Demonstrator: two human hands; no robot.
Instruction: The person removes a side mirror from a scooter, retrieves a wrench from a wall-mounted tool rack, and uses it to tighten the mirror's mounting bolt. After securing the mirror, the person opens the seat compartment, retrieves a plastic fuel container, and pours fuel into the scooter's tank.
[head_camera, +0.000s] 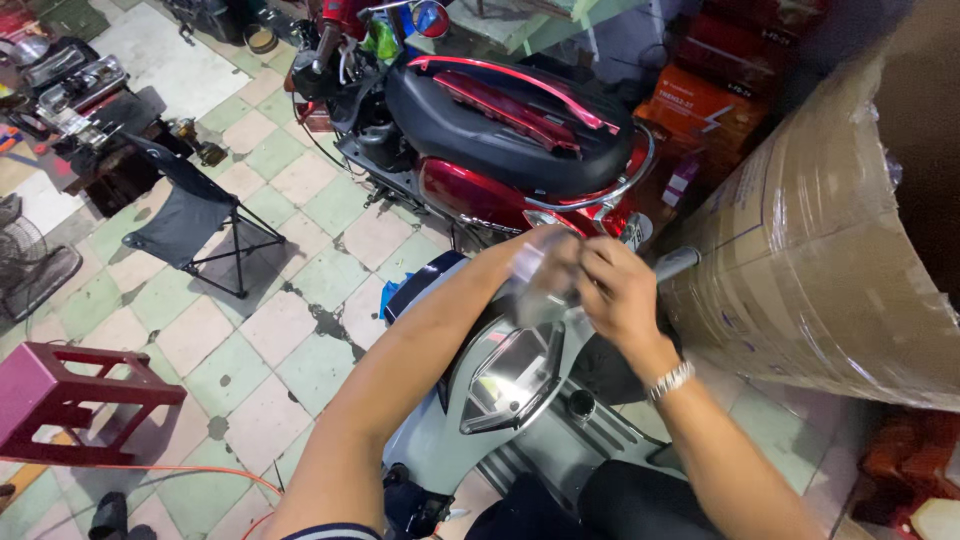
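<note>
**Hands at grey scooter's handlebar**

Left hand (540, 262): blurred, fingers closed around a clear plastic piece (545, 290) just above the grey scooter (510, 385). Right hand (618, 290): fingers curled, pinching the same piece from 3 o'clock; watch (671, 380) on wrist. Red scooter (500, 140) at 12 o'clock. Folding chair (190, 215) at 10 o'clock. Red stool (60, 400) at 8 o'clock. Wrapped cardboard roll (820, 260) at 3 o'clock.

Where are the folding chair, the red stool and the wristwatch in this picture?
Folding chair (180, 222): head view, on its dark fabric seat.
Red stool (45, 385): head view, on its flat top.
Wristwatch (671, 379): head view, on the metal band at the right wrist.
</note>
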